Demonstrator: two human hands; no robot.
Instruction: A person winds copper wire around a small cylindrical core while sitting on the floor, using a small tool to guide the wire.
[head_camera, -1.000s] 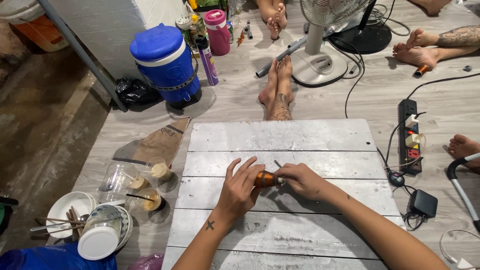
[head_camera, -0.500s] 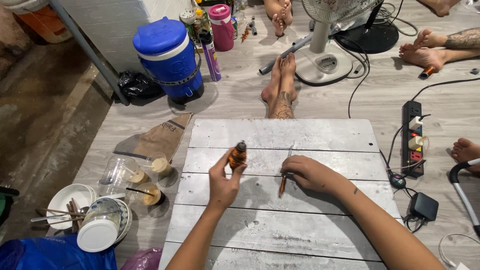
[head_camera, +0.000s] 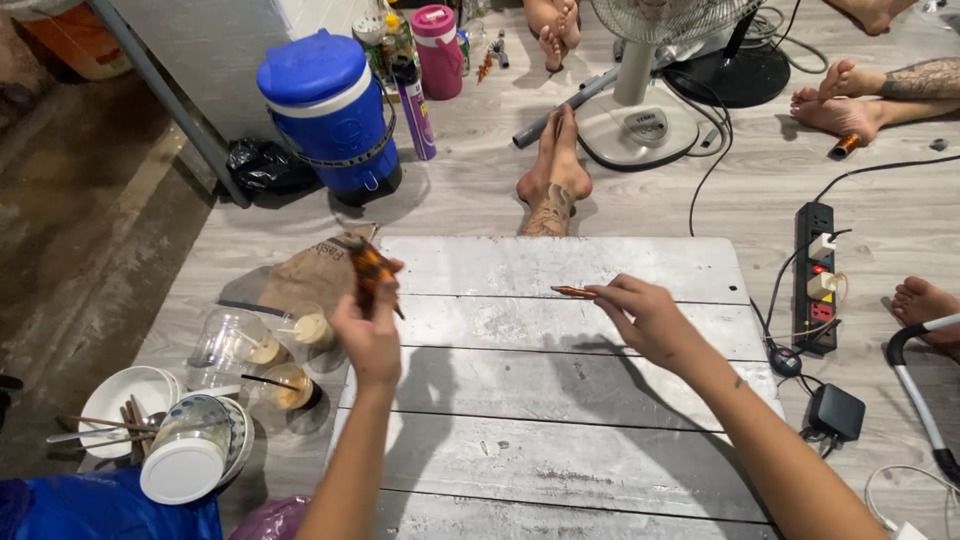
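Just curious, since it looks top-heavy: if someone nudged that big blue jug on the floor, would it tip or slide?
The blue jug looks squat and wide-based, so it would probably slide rather than tip. If full, it is likely heavy. Its smooth plastic wall may be slippery; the strap around it looks like the easier grip.

Whitewashed plank table (head_camera: 560, 440) on grey wood floor (head_camera: 470, 190) — top bare.

A crumpled brown paper bag with dark print (head_camera: 312, 272) lies on the floor beside the white wooden table (head_camera: 560, 420). A tall purple spray can with a label (head_camera: 416, 108) stands by the blue cooler (head_camera: 328, 110).
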